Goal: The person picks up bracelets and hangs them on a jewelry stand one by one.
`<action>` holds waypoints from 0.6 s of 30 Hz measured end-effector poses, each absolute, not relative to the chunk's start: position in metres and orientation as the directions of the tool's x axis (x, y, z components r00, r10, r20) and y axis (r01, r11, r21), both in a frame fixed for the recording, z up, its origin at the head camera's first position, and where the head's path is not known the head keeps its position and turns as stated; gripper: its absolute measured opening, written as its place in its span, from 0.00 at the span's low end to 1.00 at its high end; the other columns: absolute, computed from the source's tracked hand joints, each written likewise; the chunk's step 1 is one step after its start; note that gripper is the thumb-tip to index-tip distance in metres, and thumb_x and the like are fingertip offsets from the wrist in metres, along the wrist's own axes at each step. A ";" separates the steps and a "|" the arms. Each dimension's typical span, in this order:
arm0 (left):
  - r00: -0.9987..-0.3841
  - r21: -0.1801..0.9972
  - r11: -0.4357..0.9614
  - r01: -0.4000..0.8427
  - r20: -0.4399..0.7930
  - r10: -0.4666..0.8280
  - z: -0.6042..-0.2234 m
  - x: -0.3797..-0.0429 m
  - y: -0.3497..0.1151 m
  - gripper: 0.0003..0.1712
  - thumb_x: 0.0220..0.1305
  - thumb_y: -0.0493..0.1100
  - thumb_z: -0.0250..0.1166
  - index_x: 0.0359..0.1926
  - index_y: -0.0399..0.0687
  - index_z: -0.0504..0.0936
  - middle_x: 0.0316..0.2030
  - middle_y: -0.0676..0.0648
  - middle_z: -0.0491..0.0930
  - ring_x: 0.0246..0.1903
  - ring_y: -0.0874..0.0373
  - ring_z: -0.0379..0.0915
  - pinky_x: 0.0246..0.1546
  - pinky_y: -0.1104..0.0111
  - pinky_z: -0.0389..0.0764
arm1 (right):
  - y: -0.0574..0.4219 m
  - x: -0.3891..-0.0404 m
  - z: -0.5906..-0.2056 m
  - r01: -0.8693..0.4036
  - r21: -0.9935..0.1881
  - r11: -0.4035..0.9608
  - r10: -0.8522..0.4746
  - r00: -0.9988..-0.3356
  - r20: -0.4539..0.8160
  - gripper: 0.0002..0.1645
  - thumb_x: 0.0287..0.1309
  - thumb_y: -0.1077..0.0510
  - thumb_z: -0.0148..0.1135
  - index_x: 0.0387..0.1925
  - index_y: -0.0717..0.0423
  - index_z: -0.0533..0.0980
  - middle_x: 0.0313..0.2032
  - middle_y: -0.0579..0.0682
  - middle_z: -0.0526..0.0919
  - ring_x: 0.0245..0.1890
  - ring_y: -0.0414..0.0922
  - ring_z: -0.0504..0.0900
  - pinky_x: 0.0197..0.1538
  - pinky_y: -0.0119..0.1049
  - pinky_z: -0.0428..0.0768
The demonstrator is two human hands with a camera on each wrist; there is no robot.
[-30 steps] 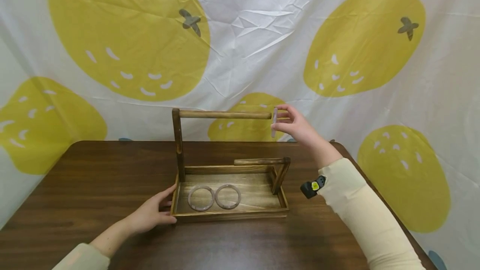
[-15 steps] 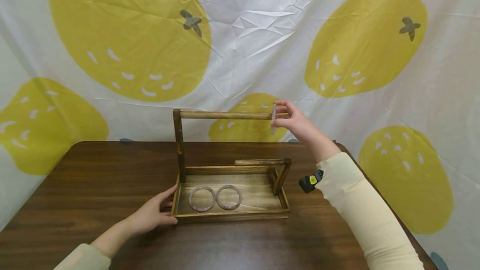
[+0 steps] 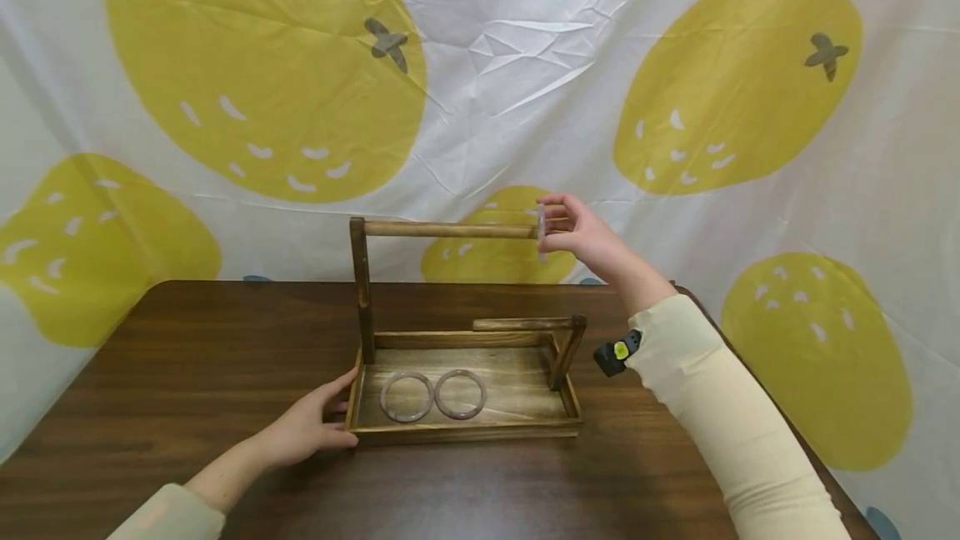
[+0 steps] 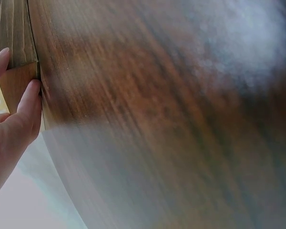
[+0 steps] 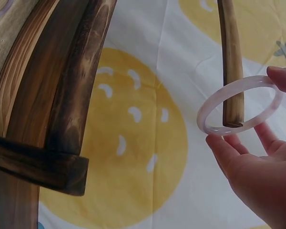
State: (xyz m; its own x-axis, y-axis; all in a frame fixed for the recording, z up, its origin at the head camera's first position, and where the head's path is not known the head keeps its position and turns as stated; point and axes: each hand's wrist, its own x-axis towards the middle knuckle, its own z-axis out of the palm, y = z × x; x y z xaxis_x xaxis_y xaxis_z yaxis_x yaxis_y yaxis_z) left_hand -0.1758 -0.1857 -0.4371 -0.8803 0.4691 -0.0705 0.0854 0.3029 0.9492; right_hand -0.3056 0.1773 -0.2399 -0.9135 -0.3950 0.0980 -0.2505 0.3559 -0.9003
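My right hand (image 3: 583, 233) pinches a pale pinkish bangle (image 5: 204, 110) between thumb and fingers, at the free right end of a long upper wooden bar (image 3: 450, 230). In the right wrist view, the bar's tip shows inside the ring. A tall post (image 3: 362, 290) carries that bar at the left end of a wooden tray (image 3: 465, 434). Two similar bangles, a left bangle (image 3: 407, 419) and a right bangle (image 3: 461, 417), lie flat side by side in the tray. My left hand (image 3: 303, 426) rests against the tray's left end, its thumb at the front corner.
A shorter, lower bar (image 3: 525, 324) points left from a short post (image 3: 567, 352) at the tray's right end. The tray stands on a dark brown table (image 3: 225, 340). Behind hangs a white curtain (image 3: 517, 107) printed with yellow fruit.
My right hand has moved left and slightly up with the bangle, from just beyond the bar's tip to overlapping it. The left hand, tray and other bangles stay put.
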 end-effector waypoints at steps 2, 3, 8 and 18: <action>-0.880 0.948 0.306 0.089 -0.069 0.469 -0.437 -0.176 -0.185 0.56 0.53 0.35 0.69 0.71 0.29 0.38 0.67 0.21 0.37 0.60 0.27 0.57 0.52 0.62 0.81 | 0.176 -0.306 -0.239 -0.253 -0.899 0.357 -0.402 -0.910 0.096 0.41 0.50 0.71 0.56 0.66 0.63 0.54 0.62 0.65 0.60 0.62 0.57 0.64 0.63 0.46 0.68; -0.880 0.947 0.308 0.087 -0.071 0.469 -0.437 -0.175 -0.185 0.56 0.53 0.35 0.69 0.71 0.29 0.38 0.67 0.21 0.37 0.61 0.27 0.57 0.52 0.62 0.81 | 0.175 -0.306 -0.239 -0.252 -0.900 0.356 -0.405 -0.909 0.095 0.41 0.50 0.71 0.56 0.66 0.63 0.53 0.62 0.65 0.60 0.63 0.57 0.63 0.64 0.46 0.68; -0.882 0.949 0.303 0.084 -0.071 0.466 -0.436 -0.175 -0.185 0.56 0.53 0.34 0.69 0.71 0.29 0.38 0.67 0.21 0.38 0.60 0.27 0.57 0.52 0.63 0.81 | 0.171 -0.307 -0.237 -0.259 -0.897 0.358 -0.420 -0.903 0.094 0.42 0.48 0.71 0.57 0.66 0.61 0.54 0.62 0.64 0.60 0.64 0.57 0.63 0.64 0.48 0.68; -0.888 0.943 0.317 0.102 -0.057 0.456 -0.435 -0.175 -0.184 0.56 0.52 0.33 0.69 0.71 0.29 0.40 0.66 0.19 0.41 0.60 0.27 0.59 0.51 0.64 0.81 | 0.167 -0.310 -0.236 -0.286 -0.874 0.392 -0.432 -0.896 0.099 0.42 0.48 0.70 0.60 0.66 0.59 0.56 0.61 0.61 0.63 0.63 0.54 0.64 0.64 0.47 0.68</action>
State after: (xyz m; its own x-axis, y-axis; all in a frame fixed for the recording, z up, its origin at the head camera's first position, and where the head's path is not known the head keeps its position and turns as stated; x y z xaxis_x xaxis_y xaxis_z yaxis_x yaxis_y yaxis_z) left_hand -0.1748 -0.1841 -0.4353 -0.8880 0.4564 -0.0571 0.1022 0.3168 0.9430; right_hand -0.3098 0.1674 -0.2358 -0.8962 -0.4325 0.0988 -0.2858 0.3924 -0.8743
